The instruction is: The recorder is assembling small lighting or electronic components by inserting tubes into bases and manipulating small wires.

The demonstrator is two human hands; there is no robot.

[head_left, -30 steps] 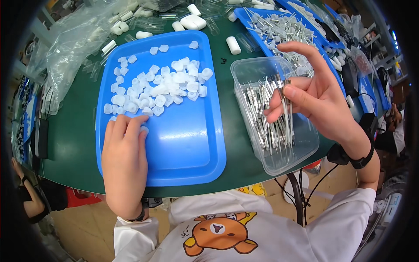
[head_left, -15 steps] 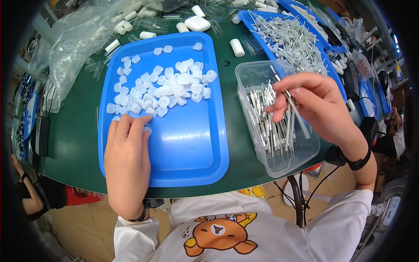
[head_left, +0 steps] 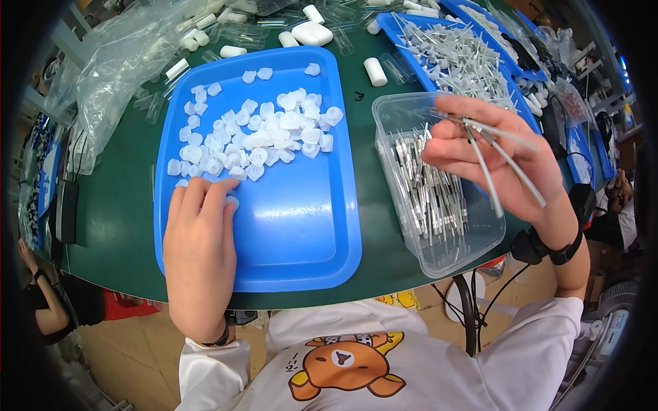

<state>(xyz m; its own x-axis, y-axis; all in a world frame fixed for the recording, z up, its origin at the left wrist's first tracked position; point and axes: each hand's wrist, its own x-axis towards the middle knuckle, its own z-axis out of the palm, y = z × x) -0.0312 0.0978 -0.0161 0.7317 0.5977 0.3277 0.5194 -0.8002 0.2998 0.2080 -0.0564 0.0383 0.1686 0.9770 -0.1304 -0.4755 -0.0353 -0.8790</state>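
The right hand point(head_left: 490, 161) pinches a few thin metal pins point(head_left: 504, 154) above the clear tub point(head_left: 439, 185) of pins. The left hand point(head_left: 199, 250) lies flat on the blue tray point(head_left: 295, 226), fingertips closed on one white cap point(head_left: 231, 203) at the edge of the cap pile point(head_left: 257, 137). To do this well, thin the bundle to one pin, and slide one cap clear of the pile before lifting it.

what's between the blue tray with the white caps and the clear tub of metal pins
In the head view, only a narrow strip of bare green table separates the blue tray from the clear tub. Nothing lies on that strip.
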